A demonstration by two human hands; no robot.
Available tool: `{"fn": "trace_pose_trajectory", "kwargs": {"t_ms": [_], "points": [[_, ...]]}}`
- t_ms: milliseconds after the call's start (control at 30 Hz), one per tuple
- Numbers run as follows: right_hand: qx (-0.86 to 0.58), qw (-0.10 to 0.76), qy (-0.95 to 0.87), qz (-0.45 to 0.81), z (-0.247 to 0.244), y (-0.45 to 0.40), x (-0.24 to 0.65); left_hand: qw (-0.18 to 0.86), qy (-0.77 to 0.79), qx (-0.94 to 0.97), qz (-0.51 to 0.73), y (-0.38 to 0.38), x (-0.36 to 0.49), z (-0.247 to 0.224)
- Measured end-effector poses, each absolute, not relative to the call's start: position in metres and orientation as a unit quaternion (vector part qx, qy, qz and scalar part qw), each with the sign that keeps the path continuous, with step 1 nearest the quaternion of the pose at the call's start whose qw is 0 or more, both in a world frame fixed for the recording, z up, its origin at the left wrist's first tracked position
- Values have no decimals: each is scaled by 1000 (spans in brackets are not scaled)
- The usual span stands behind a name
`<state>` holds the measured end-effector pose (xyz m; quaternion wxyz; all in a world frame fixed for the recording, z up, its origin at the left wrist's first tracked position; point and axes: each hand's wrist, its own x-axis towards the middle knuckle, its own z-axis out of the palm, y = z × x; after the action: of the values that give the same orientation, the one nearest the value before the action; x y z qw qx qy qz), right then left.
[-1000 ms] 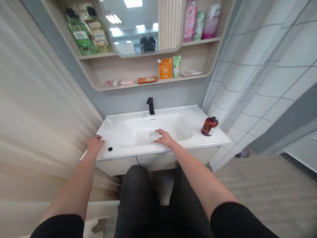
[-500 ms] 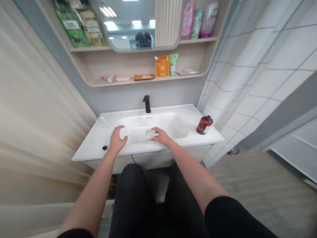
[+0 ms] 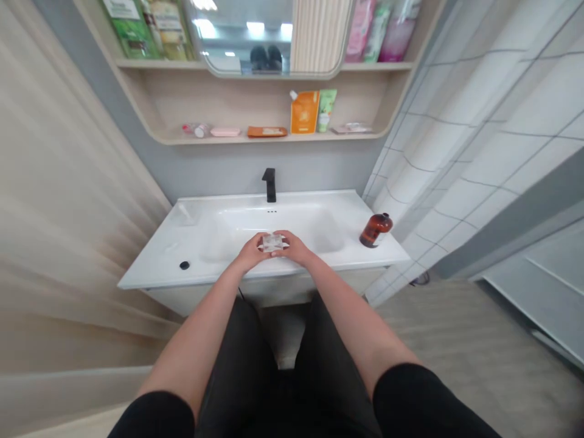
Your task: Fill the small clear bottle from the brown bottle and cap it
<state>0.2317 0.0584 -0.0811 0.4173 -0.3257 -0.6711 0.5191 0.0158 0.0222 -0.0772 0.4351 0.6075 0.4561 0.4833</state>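
Note:
A small clear, box-like object (image 3: 272, 243) is held between my two hands above the front of the white sink basin (image 3: 319, 228). My left hand (image 3: 252, 251) grips its left side, fingers curled round the edge. On the right side, my right hand (image 3: 291, 248) holds it with thumb and fingers. A black faucet (image 3: 270, 185) stands behind the basin. On the left of the counter lies a small round black piece (image 3: 184, 265), and farther back is a clear item (image 3: 186, 214), hard to make out.
A brown bottle (image 3: 376, 230) stands at the counter's right end. Above the faucet, a shelf (image 3: 219, 141) holds an orange pouch (image 3: 304, 112), a green tube (image 3: 325, 111) and small items. A curtain (image 3: 68, 213) hangs at the left.
My left hand has moved right from beside the basin and taken hold of the clear object, which my right hand was holding alone. The view has shifted slightly.

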Motion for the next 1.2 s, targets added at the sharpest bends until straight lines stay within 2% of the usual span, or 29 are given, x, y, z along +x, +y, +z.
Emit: {"fn": "trace_pose_trajectory", "kwargs": {"t_ms": [167, 300, 400, 533, 633, 767, 900, 1067, 1200], "points": [[-343, 429, -656, 517, -76, 57, 229, 453, 457, 558, 524, 19, 15, -75], [-394, 555, -583, 444, -70, 41, 243, 469, 456, 506, 562, 20, 13, -75], [-455, 629, -525, 349, -71, 15, 293, 463, 463, 490, 575, 21, 12, -76], [-598, 670, -422, 126, -72, -11, 406, 454, 470, 481, 585, 22, 11, -75], [-666, 638, -383, 61, -67, -6, 485, 469, 458, 472, 589, 22, 9, -73], [-673, 587, -410, 186, -58, 23, 533, 485, 452, 449, 599, 25, 7, -73], [-659, 547, -456, 241, -54, 52, 534, 495, 444, 434, 608, 27, 5, -74], [-707, 465, -498, 190, -50, 67, 524, 500, 434, 421, 621, 26, 5, -74], [-688, 475, -519, 179, -44, 65, 496, 484, 425, 421, 638, 26, 5, -74]]}}
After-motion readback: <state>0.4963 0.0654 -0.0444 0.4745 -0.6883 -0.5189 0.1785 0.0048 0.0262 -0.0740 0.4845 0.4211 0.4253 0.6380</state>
